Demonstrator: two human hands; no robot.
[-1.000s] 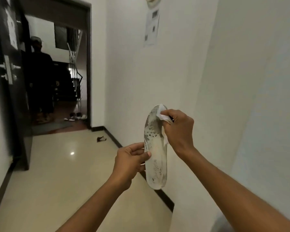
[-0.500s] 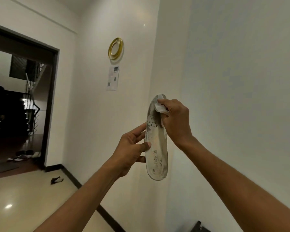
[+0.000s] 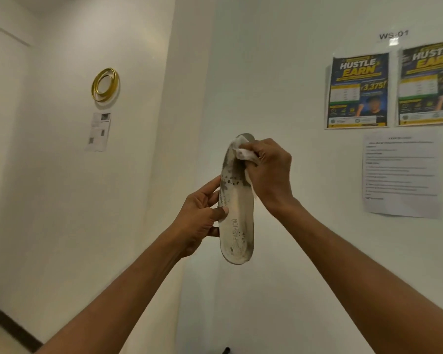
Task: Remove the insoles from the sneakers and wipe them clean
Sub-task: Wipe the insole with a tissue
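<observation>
Head view: your left hand pinches the insole at mid-length, thumb on its printed face, fingers behind its edge; your right hand curls round a white wipe and presses it onto the insole's upper end; neither hand is spread. The insole hangs in the air between your hands, its long axis near upright, the rounded lower end below your left hand, the upper end under your right; the right hand is nearer the dark mottled soiling, which runs from just under the wipe down toward your left thumb. Judged from this, the stroke called for runs downward along that axis, the left hand bracing. No table or sneaker shows; behind the hands stands a white wall, with posters and a printed notice beyond your right hand, a gold ring and a paper sheet beyond your left.
</observation>
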